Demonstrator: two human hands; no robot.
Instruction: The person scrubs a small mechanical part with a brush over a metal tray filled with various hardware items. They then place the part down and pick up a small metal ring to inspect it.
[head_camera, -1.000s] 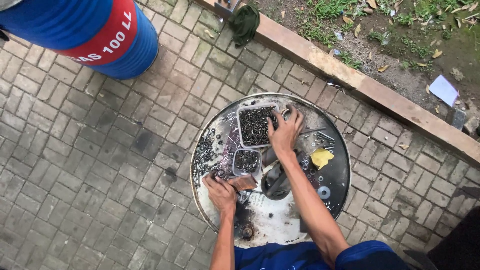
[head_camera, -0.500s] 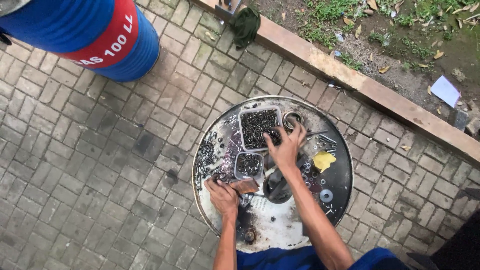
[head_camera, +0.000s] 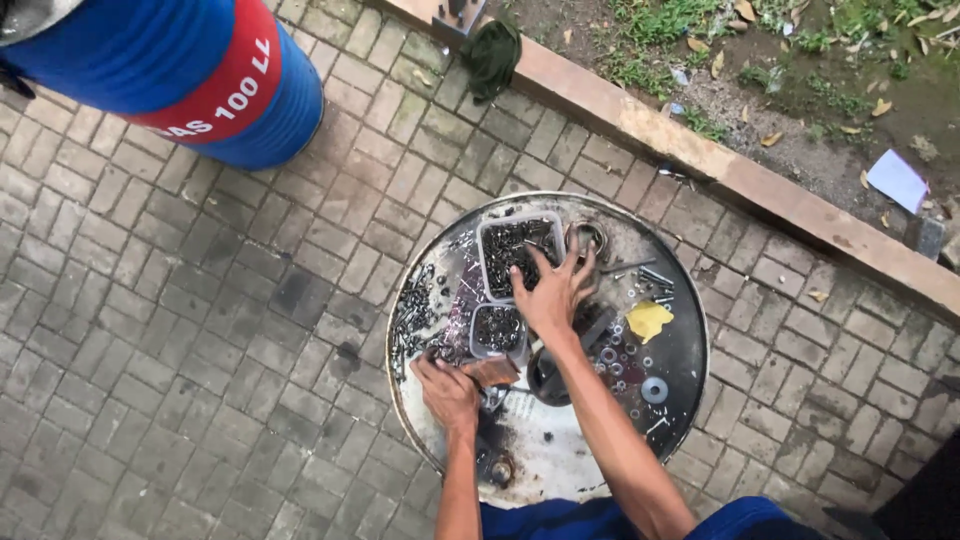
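Observation:
I look down on a round metal drum top (head_camera: 560, 470) covered in small hardware. My right hand (head_camera: 553, 292) is spread, fingers apart, over the right edge of a large clear tub (head_camera: 508, 250) full of dark screws and bolts. A smaller clear tub (head_camera: 497, 328) of dark parts sits just below it. My left hand (head_camera: 447, 392) rests near the drum's left side, closed on a rusty brown piece (head_camera: 492, 371). Loose bolts (head_camera: 412, 320) lie heaped along the left rim.
A yellow scrap (head_camera: 648, 320), washers (head_camera: 654, 390) and a dark round part (head_camera: 548, 378) lie on the drum's right half. A blue and red drum (head_camera: 180, 70) stands at top left. A concrete kerb (head_camera: 700, 160) crosses the top right, a dark green cloth (head_camera: 492, 55) on it.
My right hand has drawn back from over the large tub toward its right lower edge. My left hand has stayed put on the rusty piece.

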